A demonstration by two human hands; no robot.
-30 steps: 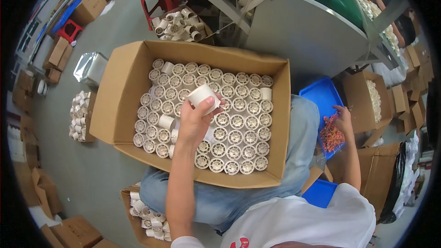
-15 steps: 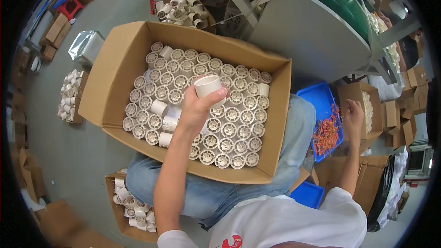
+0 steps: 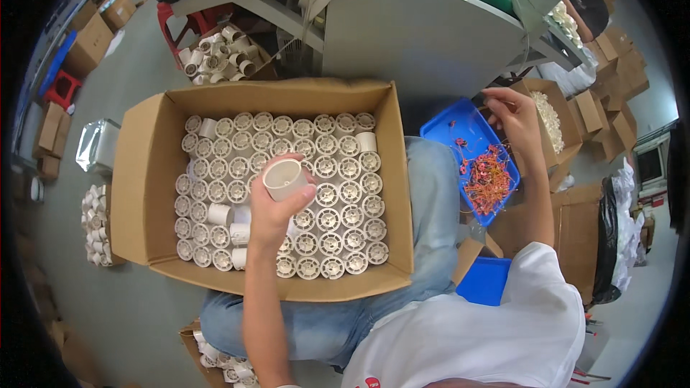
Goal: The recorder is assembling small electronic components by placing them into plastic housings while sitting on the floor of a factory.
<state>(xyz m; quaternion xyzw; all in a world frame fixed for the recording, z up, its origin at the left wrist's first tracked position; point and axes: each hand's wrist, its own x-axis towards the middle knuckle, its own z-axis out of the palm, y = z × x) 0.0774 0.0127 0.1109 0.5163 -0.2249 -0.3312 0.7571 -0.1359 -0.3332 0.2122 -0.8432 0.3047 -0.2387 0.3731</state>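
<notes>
My left hand (image 3: 267,217) is closed around a white plastic cylindrical cup (image 3: 284,181), its open end facing up. It hovers over a large cardboard box (image 3: 136,179) resting on my lap. Rows of similar white cylinders (image 3: 329,220) fill the box, most showing round slotted ends; a few lie on their sides near my wrist. Out to the right, my right hand (image 3: 512,116) is raised above the far edge of a blue tray (image 3: 440,129). Its fingers are bent and pinched together, and whatever they hold is too small to tell. Thin red and orange wired pieces (image 3: 489,183) lie heaped in that tray.
Beyond the box stands a grey machine panel (image 3: 417,36). Boxes of loose white cylinders sit at the far left (image 3: 223,54), left side (image 3: 95,223) and near left (image 3: 233,366). A carton of pale small parts (image 3: 548,118) is right of the tray. A second blue tray (image 3: 485,280) lies nearer.
The view has turned and shifted. My right hand has moved from beside the carton of pale parts to over the tray's far edge. My left hand still holds the cup above the box.
</notes>
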